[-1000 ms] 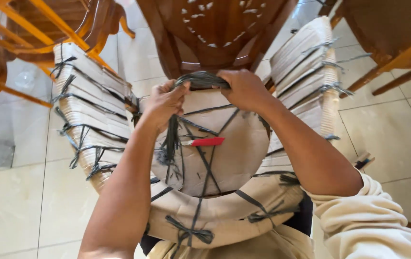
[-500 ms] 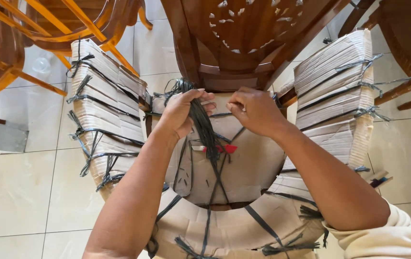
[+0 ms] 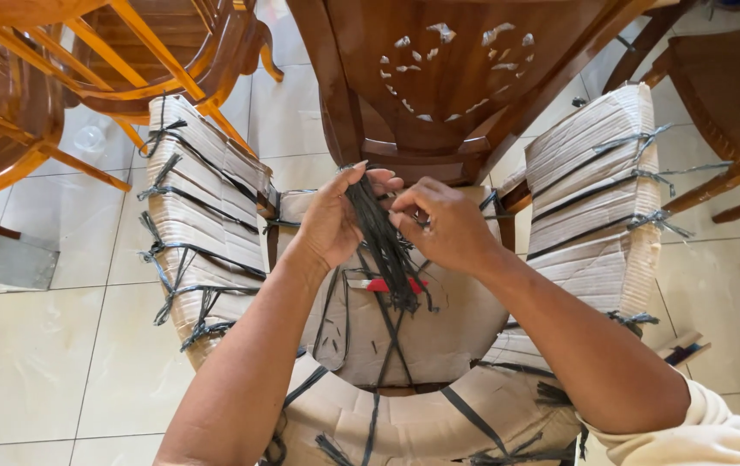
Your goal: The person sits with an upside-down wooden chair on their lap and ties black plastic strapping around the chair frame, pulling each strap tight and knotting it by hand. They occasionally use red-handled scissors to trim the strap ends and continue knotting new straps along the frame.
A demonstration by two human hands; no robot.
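A wooden chair (image 3: 439,78) stands in front of me, its seat (image 3: 439,328) and both armrests wrapped in brown cardboard tied with black plastic straps. My left hand (image 3: 331,220) grips a bunch of black straps (image 3: 383,250) that hangs down over the seat. My right hand (image 3: 443,224) pinches strands at the top of the same bunch, close beside the left. A red-handled tool (image 3: 387,285) lies on the cardboard seat just below the bunch. The left armrest (image 3: 201,224) and the right armrest (image 3: 598,198) flank my hands.
Orange-brown wooden chairs (image 3: 59,78) stand at the upper left, and another dark chair (image 3: 724,95) at the upper right. The floor is pale tile (image 3: 33,362). A small wooden piece (image 3: 685,349) lies on the tiles at the right.
My hands have drawn closer together at the seat's back edge. The strap bunch, first held flat across the top, now hangs straight down from my left hand.
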